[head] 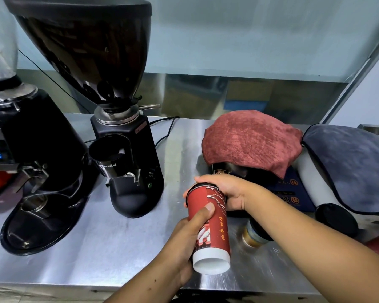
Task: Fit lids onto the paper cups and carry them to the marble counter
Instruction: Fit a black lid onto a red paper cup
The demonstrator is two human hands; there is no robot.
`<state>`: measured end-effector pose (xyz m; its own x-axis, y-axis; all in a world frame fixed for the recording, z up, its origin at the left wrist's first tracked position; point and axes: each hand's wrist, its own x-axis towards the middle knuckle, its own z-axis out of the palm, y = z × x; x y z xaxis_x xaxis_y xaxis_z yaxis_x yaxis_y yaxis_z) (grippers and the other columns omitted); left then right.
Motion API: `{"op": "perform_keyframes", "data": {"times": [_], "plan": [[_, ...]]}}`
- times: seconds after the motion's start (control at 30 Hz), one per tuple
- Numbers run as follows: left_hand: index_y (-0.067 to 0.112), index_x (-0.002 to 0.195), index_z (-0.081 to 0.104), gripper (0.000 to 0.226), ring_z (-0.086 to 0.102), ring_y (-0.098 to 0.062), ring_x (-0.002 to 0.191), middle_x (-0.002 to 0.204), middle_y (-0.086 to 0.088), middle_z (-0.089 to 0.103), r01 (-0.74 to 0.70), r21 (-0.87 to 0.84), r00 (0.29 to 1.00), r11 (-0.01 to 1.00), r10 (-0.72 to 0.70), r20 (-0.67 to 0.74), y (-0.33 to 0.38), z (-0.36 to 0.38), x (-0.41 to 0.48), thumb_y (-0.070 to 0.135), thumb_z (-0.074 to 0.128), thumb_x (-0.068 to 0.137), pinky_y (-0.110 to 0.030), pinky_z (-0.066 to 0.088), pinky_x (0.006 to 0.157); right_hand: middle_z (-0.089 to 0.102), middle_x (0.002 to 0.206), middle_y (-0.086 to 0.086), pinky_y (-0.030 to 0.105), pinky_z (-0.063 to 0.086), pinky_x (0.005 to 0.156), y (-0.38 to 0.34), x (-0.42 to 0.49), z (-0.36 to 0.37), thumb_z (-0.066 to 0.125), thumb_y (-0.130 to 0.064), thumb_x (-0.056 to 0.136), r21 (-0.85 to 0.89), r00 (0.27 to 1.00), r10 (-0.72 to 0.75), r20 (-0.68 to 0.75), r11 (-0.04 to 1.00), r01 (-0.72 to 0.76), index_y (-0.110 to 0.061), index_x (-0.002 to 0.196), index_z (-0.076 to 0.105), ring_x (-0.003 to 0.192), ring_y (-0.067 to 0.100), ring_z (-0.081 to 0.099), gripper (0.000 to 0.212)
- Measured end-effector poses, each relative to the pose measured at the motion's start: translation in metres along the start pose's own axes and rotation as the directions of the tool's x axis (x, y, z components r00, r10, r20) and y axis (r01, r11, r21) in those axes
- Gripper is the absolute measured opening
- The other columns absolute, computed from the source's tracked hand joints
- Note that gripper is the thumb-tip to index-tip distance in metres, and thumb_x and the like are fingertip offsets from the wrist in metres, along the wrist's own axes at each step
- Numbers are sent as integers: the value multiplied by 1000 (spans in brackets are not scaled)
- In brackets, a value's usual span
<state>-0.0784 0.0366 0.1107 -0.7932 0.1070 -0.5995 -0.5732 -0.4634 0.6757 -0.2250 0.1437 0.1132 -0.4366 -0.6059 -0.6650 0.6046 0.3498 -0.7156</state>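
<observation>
A red paper cup (pixel 214 228) with white and gold print is held tilted over the steel counter (pixel 96 248), its white base toward me. My left hand (pixel 184 239) grips the cup's body, thumb on its side. My right hand (pixel 225 189) is curled over the cup's top, covering a black lid (pixel 202 185) whose rim shows at the cup's mouth. A second cup (pixel 253 236) with a gold-and-white band stands behind my right forearm, mostly hidden. A stack of black lids (pixel 335 219) lies at the right.
Two black coffee grinders stand at the left, the nearer one (pixel 127 154) with a large dark hopper, the other (pixel 31 171) at the far left. A red cloth (pixel 249 141) drapes over a dark device, and a grey cloth (pixel 354 167) lies at the far right.
</observation>
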Motion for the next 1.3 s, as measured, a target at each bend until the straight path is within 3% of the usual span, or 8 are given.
{"op": "perform_keyframes", "data": {"times": [0.2, 0.33, 0.47, 0.7, 0.87, 1.0, 1.13, 1.3], "plan": [[0, 120, 63, 75, 66, -40, 90, 116, -32, 67, -25, -3, 1000, 1000, 25, 19, -2, 2, 0, 50, 79, 67, -59, 51, 94, 72, 109, 23, 42, 56, 91, -4, -6, -2, 48, -35, 105, -100, 989, -150, 5, 984, 150, 2, 116, 72, 96, 32, 70, 45], [1, 117, 64, 78, 64, -40, 90, 105, -28, 70, -27, -57, 999, 998, 29, 38, -1, 3, 5, 56, 80, 64, -55, 52, 93, 68, 117, 33, 53, 50, 102, -7, -10, 2, 46, -34, 106, -189, 979, -203, -21, 962, 196, 5, 120, 69, 102, 38, 65, 48], [4, 120, 61, 74, 66, -39, 86, 94, -24, 70, -113, -65, 992, 991, 116, 43, -3, 2, 9, 50, 83, 66, -65, 51, 93, 70, 120, 30, 54, 49, 106, -13, -18, 6, 46, -31, 106, -288, 941, -336, -30, 905, 314, 2, 117, 72, 103, 41, 66, 44], [13, 121, 61, 56, 73, -27, 86, 98, -13, 76, -253, 114, 962, 961, 238, 133, -1, -13, 10, 33, 80, 72, -37, 60, 74, 77, 113, 0, 41, 53, 104, -14, -28, 20, 50, -38, 95, -569, 851, -518, 82, 677, 467, -21, 104, 79, 110, 24, 71, 35], [16, 123, 60, 55, 73, -23, 94, 103, -6, 76, -226, 292, 967, 929, 179, 180, -7, -34, 19, 24, 79, 72, -38, 60, 79, 73, 122, -3, 26, 50, 103, 2, -22, 23, 55, -20, 104, -676, 863, -488, 132, 592, 438, -15, 120, 74, 116, 10, 66, 24], [20, 124, 60, 59, 73, -21, 100, 107, -4, 75, -201, 389, 972, 899, 134, 192, -17, -57, 37, 14, 83, 70, -37, 60, 79, 71, 127, 8, 26, 49, 102, 23, -6, 25, 61, -9, 100, -652, 896, -429, 115, 647, 394, -11, 123, 71, 119, 18, 66, 26], [23, 127, 56, 65, 73, -9, 95, 104, 3, 75, -193, 493, 975, 848, 110, 193, -32, -77, 57, 3, 85, 73, -26, 58, 70, 71, 126, 1, 23, 49, 100, 44, 13, 24, 65, -14, 97, -655, 922, -385, 51, 683, 322, -20, 122, 72, 115, 11, 65, 27], [14, 135, 50, 79, 67, -22, 113, 119, -8, 71, -291, 551, 956, 783, 222, 189, -38, -88, 79, -3, 86, 66, -34, 56, 94, 70, 116, -10, 20, 46, 95, 52, 34, 25, 66, -23, 95, -703, 909, -414, -42, 659, 268, -26, 119, 73, 110, 5, 63, 25]]}}
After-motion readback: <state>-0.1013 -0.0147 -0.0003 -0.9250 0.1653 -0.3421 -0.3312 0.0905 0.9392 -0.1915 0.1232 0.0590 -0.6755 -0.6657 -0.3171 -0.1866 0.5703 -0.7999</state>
